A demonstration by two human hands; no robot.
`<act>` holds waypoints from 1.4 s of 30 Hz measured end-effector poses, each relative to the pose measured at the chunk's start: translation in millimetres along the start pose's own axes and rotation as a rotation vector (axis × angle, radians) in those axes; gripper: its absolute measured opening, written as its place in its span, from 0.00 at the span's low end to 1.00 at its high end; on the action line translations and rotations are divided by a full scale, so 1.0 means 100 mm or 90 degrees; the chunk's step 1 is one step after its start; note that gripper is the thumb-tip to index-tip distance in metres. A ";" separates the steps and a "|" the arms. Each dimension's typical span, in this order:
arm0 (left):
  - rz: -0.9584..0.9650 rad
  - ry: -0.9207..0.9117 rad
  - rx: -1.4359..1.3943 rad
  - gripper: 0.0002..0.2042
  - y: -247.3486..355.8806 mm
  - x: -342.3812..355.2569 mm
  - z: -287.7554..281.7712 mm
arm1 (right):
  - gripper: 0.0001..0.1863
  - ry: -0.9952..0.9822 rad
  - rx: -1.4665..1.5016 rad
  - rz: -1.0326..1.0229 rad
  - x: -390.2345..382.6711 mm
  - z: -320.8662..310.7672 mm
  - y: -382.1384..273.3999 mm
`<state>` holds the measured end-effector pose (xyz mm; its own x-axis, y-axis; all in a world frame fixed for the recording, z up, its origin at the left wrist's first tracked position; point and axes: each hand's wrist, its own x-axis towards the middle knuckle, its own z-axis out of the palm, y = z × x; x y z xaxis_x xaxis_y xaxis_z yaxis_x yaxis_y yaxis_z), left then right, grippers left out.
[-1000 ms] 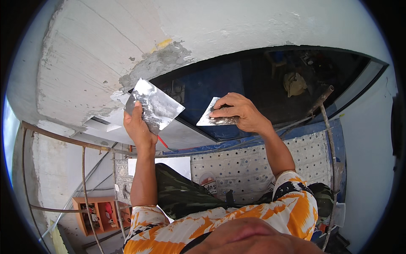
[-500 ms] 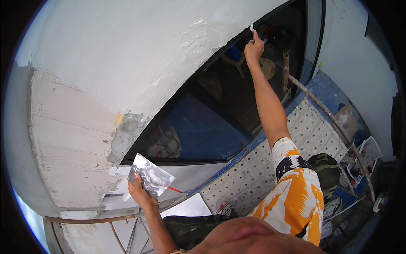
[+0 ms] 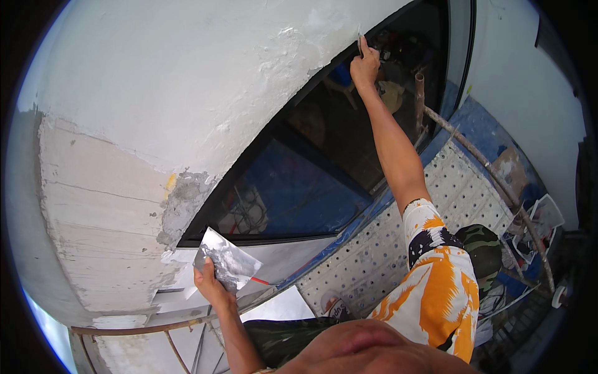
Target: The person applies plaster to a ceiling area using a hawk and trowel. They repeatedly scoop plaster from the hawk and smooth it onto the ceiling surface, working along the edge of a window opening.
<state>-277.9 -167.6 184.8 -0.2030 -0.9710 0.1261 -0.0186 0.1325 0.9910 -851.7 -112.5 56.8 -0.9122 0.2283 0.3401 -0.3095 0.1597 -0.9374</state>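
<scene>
My right hand reaches far up to the edge where the white plastered wall meets the dark window frame. Its fingers are closed around a small putty knife, whose thin blade is at the wall's edge; the handle is mostly hidden in the hand. Lower left, my left hand grips a shiny square metal sheet with whitish smears across it. A thin red piece sticks out from beside the sheet; what it belongs to is hidden.
Dark window glass spans the middle. Below it runs a perforated metal scaffold platform, where a sandalled foot stands. Rusty scaffold tubes cross at right, near a white container. Bare grey patches mark the wall.
My right hand with the putty knife has shifted a little left and up along the wall's edge. The left hand and metal sheet have moved slightly right.
</scene>
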 end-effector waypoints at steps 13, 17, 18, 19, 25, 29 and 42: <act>-0.018 -0.020 0.016 0.11 0.00 -0.03 0.00 | 0.31 0.018 -0.104 -0.153 -0.02 -0.06 -0.73; -0.018 -0.033 -0.014 0.10 -0.01 0.00 0.04 | 0.30 -0.120 -0.117 -0.240 -0.42 -0.10 -0.75; -0.016 -0.051 -0.022 0.10 -0.01 -0.01 0.04 | 0.29 -0.045 -0.092 -0.201 -0.42 -0.14 -0.72; -0.016 -0.039 -0.013 0.10 0.00 -0.01 0.04 | 0.28 -0.002 -0.084 -0.154 -0.35 -0.20 -0.69; -0.004 -0.025 0.027 0.11 0.00 -0.08 -0.03 | 0.23 -0.032 -0.108 -0.019 0.11 -0.13 -0.92; -0.015 -0.043 0.016 0.11 -0.05 -0.03 0.01 | 0.27 -0.011 -0.095 -0.206 -0.38 0.00 -1.34; -0.021 -0.041 0.017 0.10 -0.05 -0.02 0.03 | 0.32 -0.004 -0.171 -0.414 -0.38 -0.13 -0.80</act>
<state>-280.0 -166.1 179.3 -0.2651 -0.9601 0.0894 -0.0530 0.1071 0.9928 -788.4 -121.6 120.1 -0.5660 0.0010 0.8244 -0.7164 0.4942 -0.4925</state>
